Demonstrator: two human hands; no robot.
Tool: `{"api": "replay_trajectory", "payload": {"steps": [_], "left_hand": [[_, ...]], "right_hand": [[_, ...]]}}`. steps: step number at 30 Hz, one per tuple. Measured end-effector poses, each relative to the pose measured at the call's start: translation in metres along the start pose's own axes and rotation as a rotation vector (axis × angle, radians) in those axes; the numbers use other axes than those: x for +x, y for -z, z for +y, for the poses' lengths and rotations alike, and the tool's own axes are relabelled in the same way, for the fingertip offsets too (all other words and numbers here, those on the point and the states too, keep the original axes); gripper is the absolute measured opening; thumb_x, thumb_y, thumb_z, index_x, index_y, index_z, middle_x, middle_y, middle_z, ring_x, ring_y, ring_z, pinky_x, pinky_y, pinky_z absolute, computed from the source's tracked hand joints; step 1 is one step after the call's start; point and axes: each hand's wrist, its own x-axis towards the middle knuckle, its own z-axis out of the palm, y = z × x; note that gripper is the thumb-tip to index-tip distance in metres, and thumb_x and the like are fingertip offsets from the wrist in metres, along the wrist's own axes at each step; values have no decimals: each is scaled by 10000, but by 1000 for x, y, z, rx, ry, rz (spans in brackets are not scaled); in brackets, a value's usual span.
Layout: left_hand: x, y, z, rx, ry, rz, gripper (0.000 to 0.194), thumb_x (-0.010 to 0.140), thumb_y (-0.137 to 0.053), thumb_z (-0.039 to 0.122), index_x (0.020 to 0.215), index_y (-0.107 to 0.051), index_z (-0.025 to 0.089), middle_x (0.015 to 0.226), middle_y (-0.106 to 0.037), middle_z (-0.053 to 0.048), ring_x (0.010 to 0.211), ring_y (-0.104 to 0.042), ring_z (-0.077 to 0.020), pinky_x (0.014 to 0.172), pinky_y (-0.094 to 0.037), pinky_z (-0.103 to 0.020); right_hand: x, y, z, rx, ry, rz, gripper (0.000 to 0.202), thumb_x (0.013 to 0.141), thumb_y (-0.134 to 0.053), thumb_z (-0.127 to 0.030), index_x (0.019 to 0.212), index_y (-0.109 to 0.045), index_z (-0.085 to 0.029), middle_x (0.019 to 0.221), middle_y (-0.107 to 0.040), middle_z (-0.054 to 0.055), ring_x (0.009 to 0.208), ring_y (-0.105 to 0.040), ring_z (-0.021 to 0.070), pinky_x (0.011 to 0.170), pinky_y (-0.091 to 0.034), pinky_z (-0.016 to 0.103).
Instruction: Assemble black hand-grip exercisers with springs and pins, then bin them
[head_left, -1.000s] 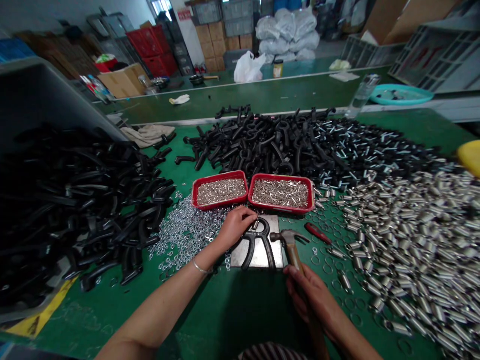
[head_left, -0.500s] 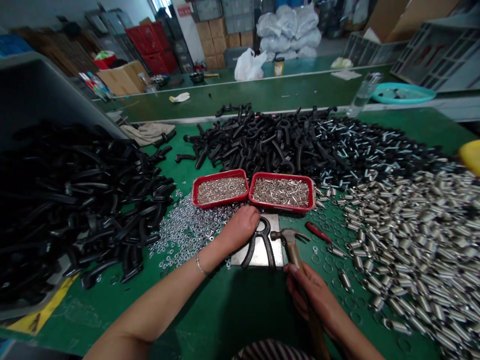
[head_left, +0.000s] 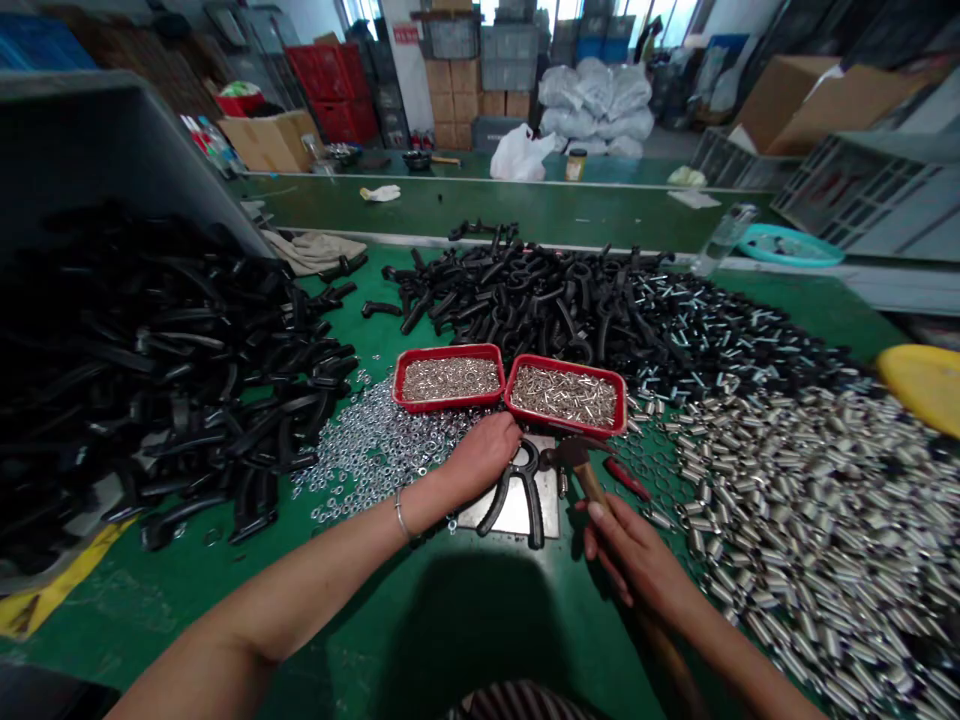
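On a square metal plate (head_left: pixel 508 513) lies a black two-handled grip (head_left: pixel 534 505), its ring end away from me and its legs spread toward me. My left hand (head_left: pixel 486 450) is closed, fingertips pressed together at the left side of the ring; whatever small part may be between them is hidden. A claw hammer (head_left: pixel 592 485) is in my right hand (head_left: pixel 630 545), fingers round its wooden handle. The hammer's head hovers just right of the ring, over the plate's edge. A small spring (head_left: pixel 562 484) shows below the head.
Two red trays (head_left: pixel 398 394) of small metal pins and parts sit beyond the plate. Loose nuts (head_left: pixel 375 450) spread at left, coil springs (head_left: pixel 795 520) at right. Black handles (head_left: pixel 517 290) are heaped behind and in a grey bin (head_left: pixel 161 110). A red-handled tool (head_left: pixel 627 479) lies near the hammer.
The view has tilted up a little. The hammer head has turned slightly and stays near the ring. My left hand keeps its place at the ring.
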Motion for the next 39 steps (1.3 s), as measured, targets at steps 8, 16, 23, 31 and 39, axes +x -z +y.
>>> {"api": "replay_trajectory", "payload": {"steps": [8, 16, 23, 31, 39], "left_hand": [[-60, 16, 17, 26, 37, 66, 334, 935, -594, 421, 1148, -577, 165, 1174, -604, -134, 1126, -519, -296, 995, -395, -482], [-60, 13, 19, 51, 116, 0, 356, 896, -646, 430, 1121, -586, 161, 1102, -612, -125, 1089, -527, -312, 974, -398, -485], [-69, 22, 12, -27, 198, 90, 322, 920, -612, 442, 1105, -561, 184, 1120, -585, -106, 1085, -520, -286, 967, -417, -457], [-93, 11, 30, 44, 309, 126, 287, 915, -594, 466, 977, -572, 187, 943, -611, -96, 909, -570, -276, 844, -460, -436], [-96, 3, 55, 115, 295, -15, 193, 960, -492, 305, 1007, -597, 151, 941, -646, -141, 868, -629, -286, 757, -497, -408]], "right_hand": [[12, 8, -67, -570, 365, 92, 431, 996, -358, -556, 824, -573, -225, 713, -639, 38, 642, -573, 175, 609, -433, 296], [53, 2, -69, -756, 295, -63, 359, 1008, -364, -485, 826, -533, -225, 613, -602, 20, 550, -560, 175, 574, -376, 305], [44, 0, -71, -929, 306, -65, 330, 1001, -389, -469, 829, -529, -225, 658, -616, 41, 572, -556, 182, 572, -352, 303], [21, -1, -41, -823, 254, -131, 326, 946, -496, -516, 862, -598, -218, 647, -618, 35, 572, -553, 187, 572, -381, 303], [1, 29, -13, -438, 27, 114, 430, 827, -621, -633, 1064, -593, -274, 644, -564, -30, 486, -512, 162, 421, -404, 279]]}}
